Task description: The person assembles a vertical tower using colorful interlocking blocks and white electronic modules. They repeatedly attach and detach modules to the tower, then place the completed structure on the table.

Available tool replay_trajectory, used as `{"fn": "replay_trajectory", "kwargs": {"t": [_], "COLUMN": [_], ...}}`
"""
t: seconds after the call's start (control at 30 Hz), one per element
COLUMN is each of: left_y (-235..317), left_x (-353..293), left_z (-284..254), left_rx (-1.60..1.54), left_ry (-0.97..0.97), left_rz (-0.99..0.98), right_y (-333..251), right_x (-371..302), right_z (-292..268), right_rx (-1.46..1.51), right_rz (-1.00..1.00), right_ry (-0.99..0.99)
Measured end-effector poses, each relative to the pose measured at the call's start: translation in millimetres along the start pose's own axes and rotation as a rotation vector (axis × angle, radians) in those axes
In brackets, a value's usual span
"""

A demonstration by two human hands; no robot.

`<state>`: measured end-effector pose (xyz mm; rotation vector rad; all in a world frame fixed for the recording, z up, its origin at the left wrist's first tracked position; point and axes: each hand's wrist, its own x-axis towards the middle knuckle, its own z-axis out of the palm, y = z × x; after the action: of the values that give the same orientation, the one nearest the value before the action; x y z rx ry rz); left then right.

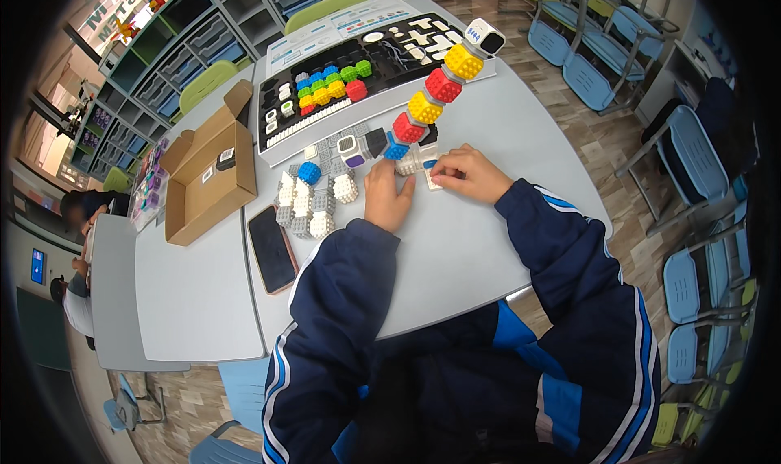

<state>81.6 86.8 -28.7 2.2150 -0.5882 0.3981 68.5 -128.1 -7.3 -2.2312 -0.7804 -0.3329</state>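
Note:
A tall block tower (425,107) of red and yellow studded blocks with grey joints leans to the upper right, topped by a white cube with a dark face (485,37). Blue blocks (396,146) and pale pieces form its foot. My left hand (389,195) lies against the left side of the foot, thumb apart from the fingers; its fingertips are partly hidden. On the right, the fingers of my right hand (473,173) close on a small white piece (434,182) at the foot. A white module with a round-cornered face (350,147) sits left of the foot.
Loose white and grey blocks (303,199) and a phone (272,248) lie left of my hands. An opened cardboard box (210,195) stands farther left. Behind is a black kit tray (325,81) with colourful blocks. Blue chairs (691,155) stand right; people are at the far left.

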Motion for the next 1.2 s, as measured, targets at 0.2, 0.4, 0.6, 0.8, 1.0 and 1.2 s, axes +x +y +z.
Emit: {"fn": "replay_trajectory", "kwargs": {"t": [0.2, 0.4, 0.6, 0.8, 1.0, 1.2], "left_y": [-3, -8, -3, -10, -11, -5], "left_x": [-1, -4, -1, 1, -3, -2], "left_z": [2, 2, 9, 9, 5, 4], "left_rx": [-0.002, 0.012, -0.024, -0.04, -0.017, -0.007], "left_ry": [0.048, 0.071, 0.074, 0.059, 0.084, 0.034], "left_rz": [0.04, 0.072, 0.083, 0.07, 0.1, 0.067], "right_y": [-26, -118, -229, -303, -347, -310], "right_x": [3, -2, -48, -48, -23, -40], "right_z": [-20, -64, -85, -104, -72, -69], "right_rx": [0.134, 0.351, 0.978, 1.122, 1.302, 1.341], "right_rz": [0.045, -0.206, -0.725, -0.463, -0.147, -0.28], "right_ry": [0.222, 0.542, 0.604, 0.121, 0.206, 0.236]}}
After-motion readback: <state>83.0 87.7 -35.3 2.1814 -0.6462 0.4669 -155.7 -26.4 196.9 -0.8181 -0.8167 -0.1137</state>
